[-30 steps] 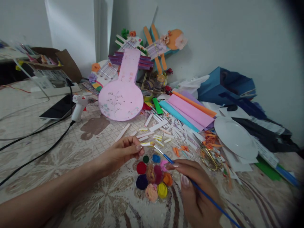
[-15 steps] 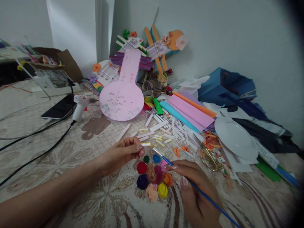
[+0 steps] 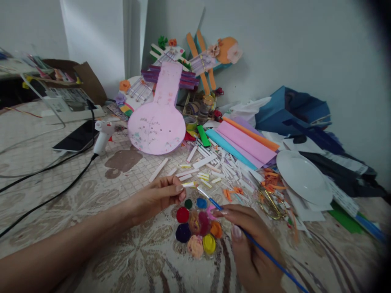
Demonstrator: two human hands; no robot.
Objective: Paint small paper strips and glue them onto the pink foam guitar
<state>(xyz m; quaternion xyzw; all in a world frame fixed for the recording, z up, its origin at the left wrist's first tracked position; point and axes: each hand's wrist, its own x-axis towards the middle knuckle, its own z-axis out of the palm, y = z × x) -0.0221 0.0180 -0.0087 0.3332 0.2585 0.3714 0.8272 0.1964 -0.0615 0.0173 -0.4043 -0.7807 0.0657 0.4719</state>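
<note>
At a crowded craft table [image 3: 61, 191], you are pinching a small white paper strip [image 3: 188, 184] in your left hand [image 3: 159, 197] above the paint palette [image 3: 197, 226], while your right hand [image 3: 250, 244] fingers are gripping a blue paintbrush [image 3: 244, 234]. The strip is looking light and flimsy; open room is lying leftward.

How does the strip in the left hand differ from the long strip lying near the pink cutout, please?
The held strip is short with yellow paint; the long strip is plain white. The held strip is pinched in the left hand at the brush tip; the long strip lies untouched on the table. Both are narrow paper.
</note>
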